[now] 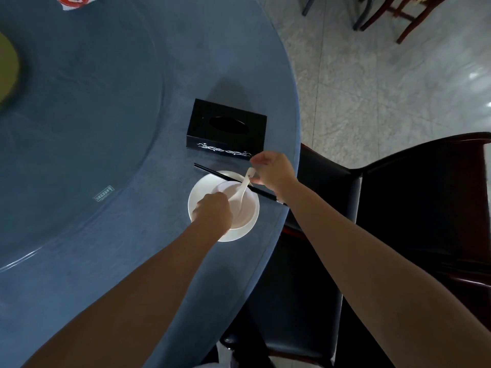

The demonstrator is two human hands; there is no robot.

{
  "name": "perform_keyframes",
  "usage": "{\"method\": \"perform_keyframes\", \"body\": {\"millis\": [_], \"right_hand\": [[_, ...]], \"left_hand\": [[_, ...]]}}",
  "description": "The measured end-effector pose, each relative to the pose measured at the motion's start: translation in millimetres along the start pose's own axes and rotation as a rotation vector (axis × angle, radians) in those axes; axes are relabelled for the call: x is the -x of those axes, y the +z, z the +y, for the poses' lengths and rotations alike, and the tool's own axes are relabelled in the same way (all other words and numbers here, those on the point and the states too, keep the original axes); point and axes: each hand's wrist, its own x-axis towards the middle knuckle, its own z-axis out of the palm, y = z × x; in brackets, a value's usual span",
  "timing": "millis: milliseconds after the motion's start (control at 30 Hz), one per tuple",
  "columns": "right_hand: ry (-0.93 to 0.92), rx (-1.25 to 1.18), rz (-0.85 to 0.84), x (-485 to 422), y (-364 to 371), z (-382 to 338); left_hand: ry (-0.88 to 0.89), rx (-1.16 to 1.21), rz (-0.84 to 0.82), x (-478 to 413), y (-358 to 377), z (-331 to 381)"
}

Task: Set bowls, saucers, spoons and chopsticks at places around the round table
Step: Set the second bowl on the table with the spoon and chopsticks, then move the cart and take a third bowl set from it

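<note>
1. The round table [138, 248] is wearing a blue cloth, and a glass turntable [79, 107] is sitting on its middle.
2. A black tissue box [255, 126] is standing near the table edge, just beyond the place setting. A white scroll pattern is running along its near side, with no readable words.
3. The saucer [203, 188] is lying near the table edge, and the bowl [248, 211] is sitting on it.
4. The chopsticks [212, 174] are lying together across the saucer's far rim, beyond the bowl. Their right end is passing under the right wrist.
5. The left hand [212, 212] is gripping the bowl at its left rim with fingers curling together. The fingertips are hiding beneath the hand.
6. The right hand [275, 171] is pinching the top of the spoon [240, 193] handle between thumb and forefinger. The spoon's scoop is resting inside the bowl.
7. A dark chair [425, 203] is standing just beside the table on the right, and a black seat [300, 301] is sitting below the forearms.
8. Wooden chair legs [414, 19] are showing on the tiled floor [372, 88], cut off by the top edge.
9. A small label [103, 193] on the glass is appearing too small to read.
10. A red-and-white item [74, 0] is being cut off at the top, its marking unreadable.
11. A yellow-green shape [8, 73] is being cropped by the left edge and cannot be identified.
</note>
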Motion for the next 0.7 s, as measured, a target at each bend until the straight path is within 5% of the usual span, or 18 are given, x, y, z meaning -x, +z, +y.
{"method": "perform_keyframes", "body": {"millis": [333,700], "right_hand": [[0.062,-0.171,0.144,81,-25,26],[0.264,0.224,0.073,340,-89,184]], "left_hand": [[0.186,0.05,0.087,42,-9,9],[0.715,-0.451,-0.159,248,96,113]]}}
